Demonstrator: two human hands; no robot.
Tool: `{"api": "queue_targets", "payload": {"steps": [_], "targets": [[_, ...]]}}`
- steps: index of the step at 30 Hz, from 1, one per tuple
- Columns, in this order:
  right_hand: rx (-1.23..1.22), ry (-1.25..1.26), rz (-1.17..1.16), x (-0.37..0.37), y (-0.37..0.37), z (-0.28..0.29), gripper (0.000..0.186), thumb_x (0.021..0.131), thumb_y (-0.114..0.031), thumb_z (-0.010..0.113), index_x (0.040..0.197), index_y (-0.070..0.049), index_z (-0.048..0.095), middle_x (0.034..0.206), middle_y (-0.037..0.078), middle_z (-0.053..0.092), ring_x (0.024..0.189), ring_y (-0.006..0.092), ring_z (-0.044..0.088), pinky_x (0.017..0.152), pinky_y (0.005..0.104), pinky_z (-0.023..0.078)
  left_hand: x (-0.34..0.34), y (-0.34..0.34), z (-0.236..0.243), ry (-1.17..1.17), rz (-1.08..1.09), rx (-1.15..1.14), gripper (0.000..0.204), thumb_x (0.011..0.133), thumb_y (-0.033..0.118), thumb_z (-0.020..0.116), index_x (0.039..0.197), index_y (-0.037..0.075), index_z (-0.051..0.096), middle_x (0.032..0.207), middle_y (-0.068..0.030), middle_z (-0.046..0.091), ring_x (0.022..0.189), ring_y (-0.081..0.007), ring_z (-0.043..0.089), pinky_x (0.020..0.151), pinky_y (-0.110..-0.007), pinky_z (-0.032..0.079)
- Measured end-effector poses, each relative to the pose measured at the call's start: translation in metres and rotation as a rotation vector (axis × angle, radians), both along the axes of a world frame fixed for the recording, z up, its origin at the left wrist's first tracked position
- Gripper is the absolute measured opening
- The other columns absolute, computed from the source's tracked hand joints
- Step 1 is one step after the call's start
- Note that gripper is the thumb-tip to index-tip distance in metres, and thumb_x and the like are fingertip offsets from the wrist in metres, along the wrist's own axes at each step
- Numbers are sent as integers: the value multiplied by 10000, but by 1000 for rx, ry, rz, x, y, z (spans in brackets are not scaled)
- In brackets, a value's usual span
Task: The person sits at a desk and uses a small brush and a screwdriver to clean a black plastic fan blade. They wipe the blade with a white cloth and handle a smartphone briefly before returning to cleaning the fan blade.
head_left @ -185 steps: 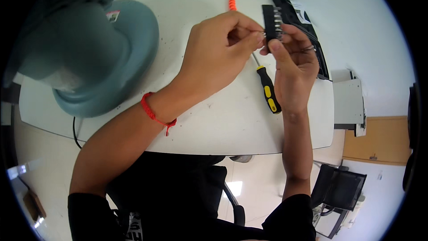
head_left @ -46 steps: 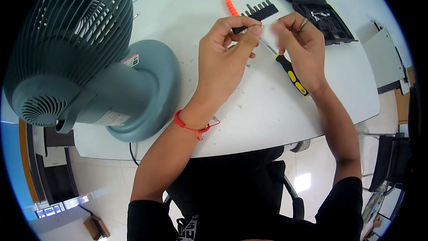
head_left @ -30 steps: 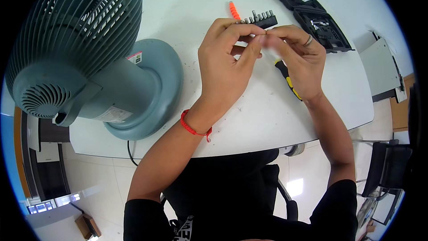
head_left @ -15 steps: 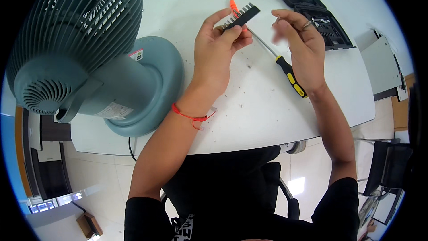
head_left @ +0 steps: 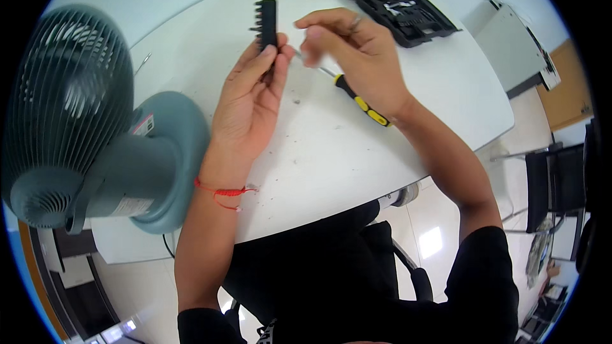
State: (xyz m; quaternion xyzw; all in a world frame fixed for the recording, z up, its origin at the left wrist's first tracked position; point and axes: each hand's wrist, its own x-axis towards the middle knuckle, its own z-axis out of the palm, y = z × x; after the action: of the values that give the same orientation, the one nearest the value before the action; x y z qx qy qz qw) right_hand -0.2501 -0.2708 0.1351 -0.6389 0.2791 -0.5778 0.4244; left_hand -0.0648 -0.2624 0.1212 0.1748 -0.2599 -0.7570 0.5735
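My left hand (head_left: 248, 99) is closed on a black bit holder (head_left: 269, 19), a narrow strip with a row of screwdriver bits along its left side. It is held upright above the white table, its lower end between thumb and fingers. To the right, my right hand (head_left: 366, 57) is raised with thumb and index finger curled close together. Its thumb tip is blurred, and anything pinched there is too small to make out. Below that hand a screwdriver (head_left: 362, 100) with a black and yellow handle lies on the table, its shaft pointing toward my left hand.
A grey-green fan (head_left: 172, 153) stands at the left of the white table (head_left: 319, 165). At the far side lies an opened black tool case (head_left: 408, 16) with a paper on its lid. A small metal piece (head_left: 145, 61) rests beside the fan. Dark specks dot the tabletop.
My left hand has turned the bit holder from slanted to upright. The view has shifted, so the fan and tool case sit differently. An orange piece seen earlier behind the left hand no longer shows.
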Motion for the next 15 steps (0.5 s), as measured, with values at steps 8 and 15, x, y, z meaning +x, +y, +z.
{"api": "queue_targets", "payload": {"steps": [8,15], "targets": [[141,87,-48,-9,6,11,259,929,-192,711,1015,52,699,772,40,665,667,71,607,602,220,491,-3,2,3,-130,17,-69,263,980,80,634,1235,17,623,1153,-39,667,890,-48,591,729,-144,516],[95,-35,10,-3,4,7,259,947,-203,692,1031,43,691,826,58,693,727,100,663,676,237,544,-2,0,2,-103,129,-130,254,994,132,630,1222,19,625,1158,-51,677,752,-23,510,577,-132,417]]}}
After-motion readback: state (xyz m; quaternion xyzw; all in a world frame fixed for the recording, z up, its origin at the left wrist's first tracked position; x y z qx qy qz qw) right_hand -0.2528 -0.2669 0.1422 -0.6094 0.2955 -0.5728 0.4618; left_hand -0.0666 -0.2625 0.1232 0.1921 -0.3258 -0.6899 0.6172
